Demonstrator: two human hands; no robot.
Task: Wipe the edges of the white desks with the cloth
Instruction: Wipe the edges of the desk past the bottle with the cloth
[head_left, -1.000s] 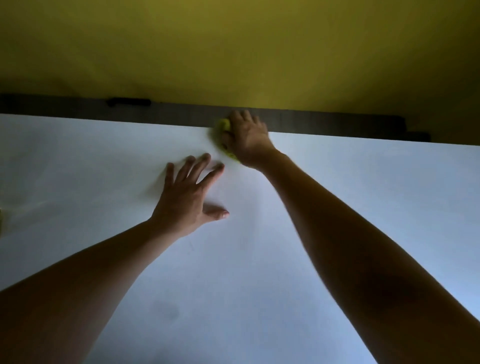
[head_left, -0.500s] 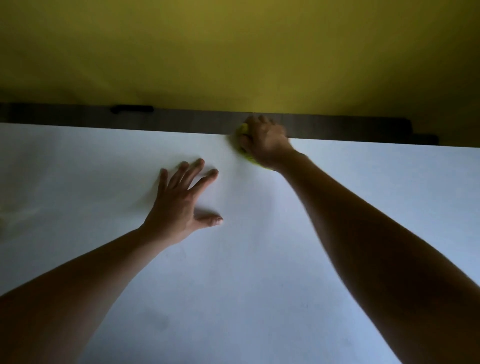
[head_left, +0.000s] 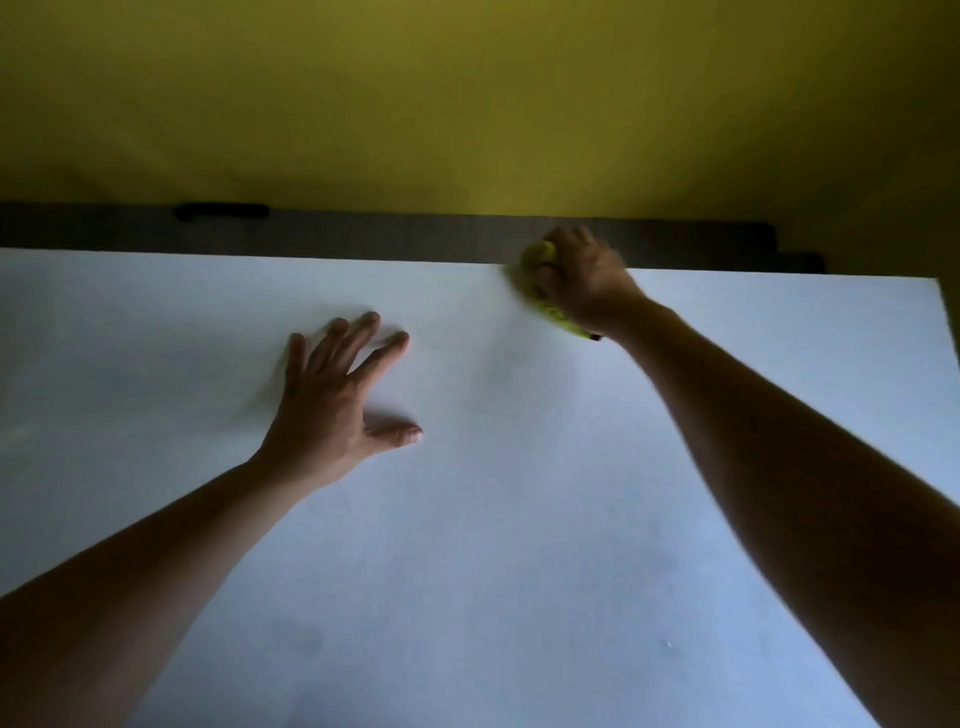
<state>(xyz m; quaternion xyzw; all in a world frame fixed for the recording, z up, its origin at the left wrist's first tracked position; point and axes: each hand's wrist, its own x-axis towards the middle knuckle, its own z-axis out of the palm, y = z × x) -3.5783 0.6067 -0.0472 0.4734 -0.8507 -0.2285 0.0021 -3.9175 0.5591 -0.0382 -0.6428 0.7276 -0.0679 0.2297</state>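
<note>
My right hand (head_left: 584, 283) grips the cloth (head_left: 540, 260) mid far edge of the desk (head_left: 519, 519) — right stretch left; left hand (head_left: 332, 400) flat, fingers spread.

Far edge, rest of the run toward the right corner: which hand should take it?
Right. The right hand already grips the cloth at the desk's far edge, with unwiped edge running to the right corner. The left hand lies flat on the top, holding nothing, short of the edge.

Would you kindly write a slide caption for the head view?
Right hand wipes the white desk's far edge with a yellow cloth; left hand rests flat on top.
</note>
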